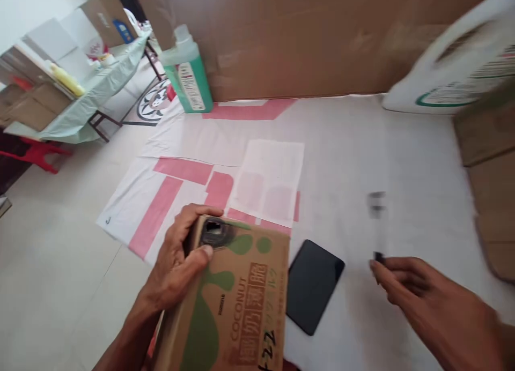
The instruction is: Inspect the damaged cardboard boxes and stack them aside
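Two hands: left hand (181, 258) fingers clasped around coconut carton (233, 306), right hand (418, 296) fingers pinching small dark object (378, 258).

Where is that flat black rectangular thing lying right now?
The flat black rectangular slab lies on the white sheet in the lower middle of the head view, just right of the coconut-printed cardboard box and left of the right hand.

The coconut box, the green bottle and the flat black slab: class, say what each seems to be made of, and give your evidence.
Coconut box: brown corrugated cardboard, matte, with printed green shapes and a punched handle hole. Green bottle: probably translucent plastic, since green liquid shows through beneath a paper-like label. Flat black slab: smooth and dark with rounded corners, perhaps glass or plastic; it cannot be settled.
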`<state>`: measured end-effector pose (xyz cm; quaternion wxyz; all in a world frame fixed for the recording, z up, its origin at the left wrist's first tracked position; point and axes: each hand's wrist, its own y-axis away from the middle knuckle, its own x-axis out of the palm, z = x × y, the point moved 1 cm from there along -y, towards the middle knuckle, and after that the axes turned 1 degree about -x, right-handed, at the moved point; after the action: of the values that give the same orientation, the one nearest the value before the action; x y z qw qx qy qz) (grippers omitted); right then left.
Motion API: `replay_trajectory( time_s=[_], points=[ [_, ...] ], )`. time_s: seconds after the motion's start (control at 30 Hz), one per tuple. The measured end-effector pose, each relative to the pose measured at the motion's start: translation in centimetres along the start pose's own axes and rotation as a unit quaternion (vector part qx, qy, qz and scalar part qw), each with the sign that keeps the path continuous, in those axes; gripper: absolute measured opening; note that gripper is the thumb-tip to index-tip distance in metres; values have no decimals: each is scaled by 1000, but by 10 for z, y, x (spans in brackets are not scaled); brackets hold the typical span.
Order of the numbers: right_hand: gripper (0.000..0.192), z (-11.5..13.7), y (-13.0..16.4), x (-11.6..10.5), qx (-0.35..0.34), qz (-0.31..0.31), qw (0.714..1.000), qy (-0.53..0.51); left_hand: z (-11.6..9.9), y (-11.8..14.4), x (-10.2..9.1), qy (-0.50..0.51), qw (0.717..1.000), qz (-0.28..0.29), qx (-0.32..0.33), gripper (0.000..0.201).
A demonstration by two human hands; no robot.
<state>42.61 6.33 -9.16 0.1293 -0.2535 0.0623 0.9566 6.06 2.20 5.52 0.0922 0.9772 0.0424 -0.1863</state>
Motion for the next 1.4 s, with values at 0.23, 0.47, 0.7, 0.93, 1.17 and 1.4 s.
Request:
replay_trajectory(
  time_s=[0.23, 0.47, 0.7, 0.93, 1.17, 1.4],
  points=[
    [6, 152, 100, 45, -60, 45, 933, -352, 7, 2, -8, 62, 988, 82, 114, 47],
    [14, 217, 158, 105, -134, 43, 924, -355, 22, 8, -19, 118, 966, 126, 194, 41],
    [20, 215, 156, 116, -207, 81, 945, -238, 39, 13, -35, 152, 963, 105, 197, 45],
    [20, 225, 153, 123, -261, 101, 945, -171, 45, 15, -44, 175, 958, 97, 206, 42],
    [11, 220, 155, 109, -221, 53, 965, -135, 48, 18, -47, 173, 957, 92, 212, 49],
    [10, 233, 138, 113, -208, 17, 955, -209, 54, 20, -46, 169, 961, 92, 199, 46]
  ],
)
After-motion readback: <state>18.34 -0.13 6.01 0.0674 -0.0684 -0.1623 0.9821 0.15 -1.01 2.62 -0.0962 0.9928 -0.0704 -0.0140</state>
